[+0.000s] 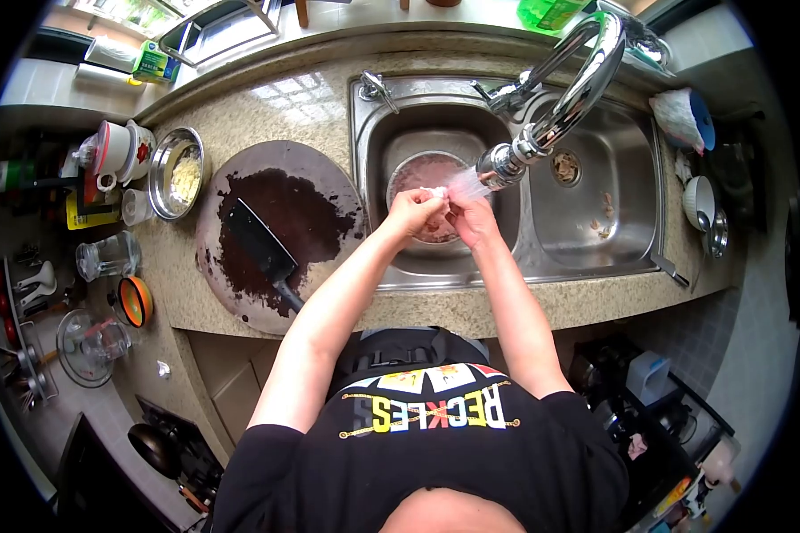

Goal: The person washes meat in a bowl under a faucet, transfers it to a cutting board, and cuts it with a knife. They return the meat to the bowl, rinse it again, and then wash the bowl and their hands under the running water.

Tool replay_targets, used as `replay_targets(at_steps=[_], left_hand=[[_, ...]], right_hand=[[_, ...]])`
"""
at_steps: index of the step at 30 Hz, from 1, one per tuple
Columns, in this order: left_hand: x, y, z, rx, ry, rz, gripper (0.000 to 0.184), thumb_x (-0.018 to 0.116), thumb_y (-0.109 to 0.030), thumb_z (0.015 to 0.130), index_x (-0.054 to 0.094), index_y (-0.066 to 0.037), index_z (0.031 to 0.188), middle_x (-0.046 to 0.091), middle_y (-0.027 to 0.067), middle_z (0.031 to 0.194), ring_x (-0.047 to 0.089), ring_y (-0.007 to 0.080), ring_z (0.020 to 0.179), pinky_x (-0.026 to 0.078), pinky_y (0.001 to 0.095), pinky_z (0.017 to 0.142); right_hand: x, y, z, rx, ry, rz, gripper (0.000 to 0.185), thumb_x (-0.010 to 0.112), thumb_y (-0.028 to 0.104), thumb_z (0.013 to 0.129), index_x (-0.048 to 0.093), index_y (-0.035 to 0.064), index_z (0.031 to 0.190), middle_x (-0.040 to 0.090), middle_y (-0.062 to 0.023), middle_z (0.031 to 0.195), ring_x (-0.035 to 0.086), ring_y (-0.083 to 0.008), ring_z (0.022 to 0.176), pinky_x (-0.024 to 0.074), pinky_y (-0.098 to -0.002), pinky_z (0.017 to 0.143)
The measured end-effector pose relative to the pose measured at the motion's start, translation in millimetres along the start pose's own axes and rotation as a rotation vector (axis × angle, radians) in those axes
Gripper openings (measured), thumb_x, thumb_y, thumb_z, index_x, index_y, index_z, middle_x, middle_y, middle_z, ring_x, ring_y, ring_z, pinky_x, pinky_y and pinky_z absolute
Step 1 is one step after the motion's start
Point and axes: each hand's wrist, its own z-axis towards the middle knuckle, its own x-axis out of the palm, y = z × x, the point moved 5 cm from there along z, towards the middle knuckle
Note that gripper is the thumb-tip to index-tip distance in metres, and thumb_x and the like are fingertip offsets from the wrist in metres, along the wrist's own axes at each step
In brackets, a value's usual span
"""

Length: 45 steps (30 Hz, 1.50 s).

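Both of my hands meet over a metal bowl (403, 178) in the left sink basin (387, 142). Reddish water with pale pink pieces fills the bowl. My left hand (415, 211) pinches a small whitish-pink piece (437, 193). Close against it, my right hand (473, 216) has its fingers closed on the same piece, partly hidden by the water. A spray of water from the chrome faucet (507, 164) falls on the fingers of my right hand.
A round cutting board (329, 173) with a black cleaver (262, 240) lies left of the sink. Beyond it stands a steel bowl (176, 173) of chopped yellowish food. Scraps (604, 218) lie in the right basin (551, 222). The tall faucet arches above the sink.
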Motion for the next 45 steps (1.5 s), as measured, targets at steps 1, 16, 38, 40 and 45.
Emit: replay_targets(at_steps=[1, 16, 38, 40, 45], left_hand=[[-2, 2, -2, -0.018, -0.016, -0.026, 0.013, 0.065, -0.013, 0.075, 0.059, -0.001, 0.073, 0.056, 0.0025, 0.061, 0.050, 0.0081, 0.051, 0.039, 0.0221, 0.046], [-9, -9, -1, -0.043, -0.037, -0.012, 0.017, 0.067, -0.019, 0.073, 0.062, -0.002, 0.072, 0.058, 0.0059, 0.059, 0.055, 0.0132, 0.050, 0.046, 0.0264, 0.049], [31, -27, 31, -0.080, 0.075, 0.102, 0.015, 0.063, -0.018, 0.083, 0.058, -0.003, 0.080, 0.055, 0.0028, 0.062, 0.050, 0.0096, 0.048, 0.041, 0.0233, 0.044], [26, -21, 29, -0.098, 0.103, -0.054, 0.013, 0.063, -0.014, 0.081, 0.060, -0.001, 0.081, 0.057, 0.0046, 0.060, 0.049, 0.0102, 0.043, 0.038, 0.0225, 0.038], [18, -26, 8, -0.106, 0.135, 0.062, 0.019, 0.067, -0.018, 0.081, 0.060, -0.001, 0.085, 0.058, 0.0031, 0.065, 0.051, 0.0088, 0.048, 0.040, 0.0220, 0.041]], right_hand=[[2, 0, 1, -0.021, 0.022, -0.014, 0.021, 0.062, 0.004, 0.080, 0.056, 0.0089, 0.100, 0.061, -0.0036, 0.088, 0.060, -0.0159, 0.081, 0.0493, -0.0284, 0.072], [10, 45, -14, -0.056, 0.115, -0.339, 0.027, 0.058, -0.003, 0.076, 0.055, 0.0019, 0.103, 0.062, -0.0059, 0.092, 0.062, -0.0136, 0.076, 0.0517, -0.0230, 0.063], [-19, 91, 9, -0.322, 0.117, -0.842, 0.026, 0.058, 0.014, 0.085, 0.055, 0.0030, 0.108, 0.061, -0.0018, 0.096, 0.056, -0.0121, 0.090, 0.0460, -0.0292, 0.079], [31, 119, -1, -0.328, 0.129, -0.906, 0.033, 0.057, 0.017, 0.086, 0.053, 0.0040, 0.116, 0.058, -0.0038, 0.109, 0.053, -0.0143, 0.102, 0.0420, -0.0292, 0.087], [52, 130, 79, -0.417, 0.293, -0.805, 0.041, 0.059, 0.020, 0.086, 0.050, 0.0010, 0.122, 0.056, -0.0061, 0.107, 0.052, -0.0105, 0.094, 0.0427, -0.0263, 0.081]])
